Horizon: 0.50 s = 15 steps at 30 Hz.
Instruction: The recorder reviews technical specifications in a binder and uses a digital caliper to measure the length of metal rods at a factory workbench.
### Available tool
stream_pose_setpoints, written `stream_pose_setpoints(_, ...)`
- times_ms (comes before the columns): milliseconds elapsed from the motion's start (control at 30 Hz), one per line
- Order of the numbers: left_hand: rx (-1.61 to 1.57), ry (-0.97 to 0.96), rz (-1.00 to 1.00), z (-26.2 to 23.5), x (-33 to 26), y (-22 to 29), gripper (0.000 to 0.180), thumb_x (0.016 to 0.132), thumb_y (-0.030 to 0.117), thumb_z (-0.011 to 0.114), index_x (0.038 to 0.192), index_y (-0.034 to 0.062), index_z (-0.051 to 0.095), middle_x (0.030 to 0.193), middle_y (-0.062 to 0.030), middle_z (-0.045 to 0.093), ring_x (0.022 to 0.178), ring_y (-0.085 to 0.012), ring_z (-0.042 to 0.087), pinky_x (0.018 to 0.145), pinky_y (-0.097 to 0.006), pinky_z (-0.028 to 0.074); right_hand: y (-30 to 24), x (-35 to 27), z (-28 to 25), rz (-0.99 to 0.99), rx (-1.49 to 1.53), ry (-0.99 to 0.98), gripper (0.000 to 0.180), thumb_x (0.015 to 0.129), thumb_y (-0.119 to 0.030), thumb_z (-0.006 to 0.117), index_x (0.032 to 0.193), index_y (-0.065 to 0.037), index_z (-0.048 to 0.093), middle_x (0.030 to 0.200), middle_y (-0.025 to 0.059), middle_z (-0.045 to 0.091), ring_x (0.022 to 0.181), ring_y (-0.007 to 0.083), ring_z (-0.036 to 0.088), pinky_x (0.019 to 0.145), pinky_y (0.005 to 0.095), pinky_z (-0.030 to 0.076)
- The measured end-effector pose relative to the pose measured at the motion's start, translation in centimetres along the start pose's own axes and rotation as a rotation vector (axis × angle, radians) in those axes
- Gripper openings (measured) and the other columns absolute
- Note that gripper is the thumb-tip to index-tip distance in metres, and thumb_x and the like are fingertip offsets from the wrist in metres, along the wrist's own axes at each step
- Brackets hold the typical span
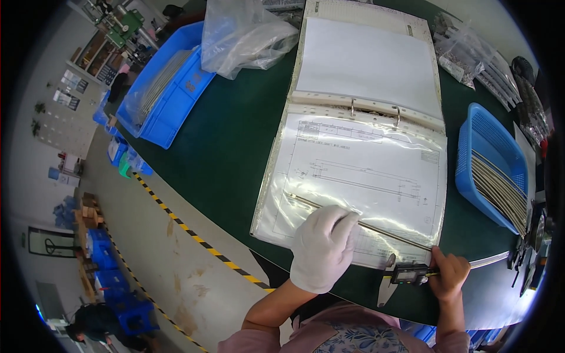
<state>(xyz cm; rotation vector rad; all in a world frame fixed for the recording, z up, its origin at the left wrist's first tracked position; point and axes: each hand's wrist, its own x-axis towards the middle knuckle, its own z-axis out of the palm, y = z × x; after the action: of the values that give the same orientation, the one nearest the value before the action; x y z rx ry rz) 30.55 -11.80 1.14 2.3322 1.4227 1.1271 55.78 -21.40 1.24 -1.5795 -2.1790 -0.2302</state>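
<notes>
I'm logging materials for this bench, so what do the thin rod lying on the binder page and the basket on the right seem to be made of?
Thin straight rod: probably metal, given its pale glint. Blue mesh basket: likely moulded plastic, with uniform colour and a perforated wall.

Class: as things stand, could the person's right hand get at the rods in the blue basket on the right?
Probably not freely. The right hand holds the caliper at the binder's edge. The basket of rods lies close, open-topped, with nothing between, so the way is clear once the caliper is set down.
</notes>
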Motion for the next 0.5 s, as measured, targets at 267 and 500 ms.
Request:
stream_pose_setpoints(267, -0.064, 0.068, 0.011, 0.2, -0.1, -0.4, 0.025, 0.064, -0.003, 0.067, 0.087, 0.008, 0.063, 0.084, -0.004, 0.057, 0.074, -0.0228, 0.056, 0.062, -0.033, 0.046, 0.1, -0.3, 0.7, -0.023, 0.022, 0.066, 0.035, 0.058, -0.001, 0.061, 0.093, 0.001, 0.064, 0.051, 0.0034, 0.039, 0.04, 0.0197, 0.039, 0.039, 0.0326, 0.029)
stream_pose_setpoints(500, -0.067, 0.086, 0.003, 0.3, -0.4, -0.5, 0.026, 0.064, -0.004, 0.067, 0.087, 0.0082, 0.063, 0.084, -0.0043, 0.057, 0.074, -0.0227, 0.056, 0.062, -0.032, 0.047, 0.3, -0.5, 1.2, -0.056, 0.021, 0.12, 0.036, 0.057, -0.001, 0.062, 0.093, 0.0, 0.064, 0.051, 0.0025, 0.039, 0.04, 0.0192, 0.039, 0.04, 0.0324, 0.029)
